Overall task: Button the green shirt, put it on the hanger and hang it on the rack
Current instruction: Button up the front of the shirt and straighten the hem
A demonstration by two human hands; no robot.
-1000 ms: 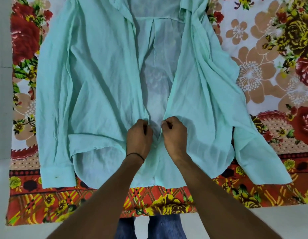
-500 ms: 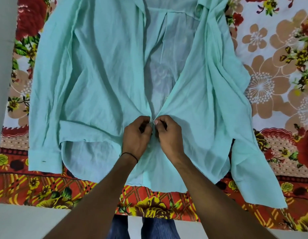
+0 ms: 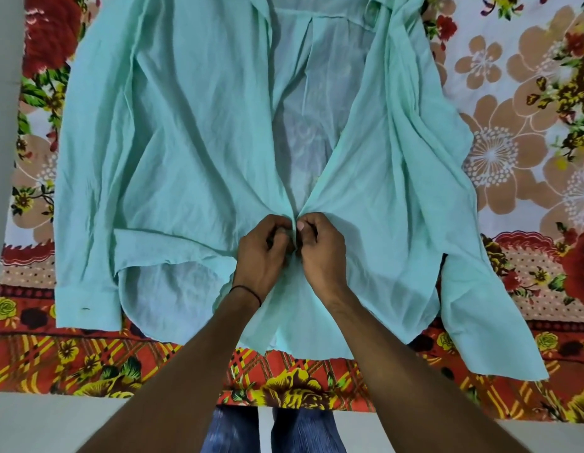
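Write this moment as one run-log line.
green shirt: flat on floral sheet, open above hands | left hand: pinches front edge | right hand: pinches opposite edge | step: buttoning

There's the green shirt (image 3: pixel 192 142) filling the middle: thin woven cloth, matt, finely crinkled all over and creased in long soft folds. Up the centre towards twelve o'clock the single layer is sheer enough for a pale pattern to show through. Its cuff (image 3: pixel 86 307) at eight o'clock looks stiffer and smoother. Underneath, the floral bedsheet (image 3: pixel 513 158), printed cloth, flat and matt, no sheen from nine round to three o'clock. On the wrist of the left hand (image 3: pixel 261 253), a thin black thread band (image 3: pixel 248 291), dull. Down at six o'clock, blue jeans (image 3: pixel 303 429), streaky denim. At seven o'clock, pale grey floor (image 3: pixel 55 420), smooth and dull.
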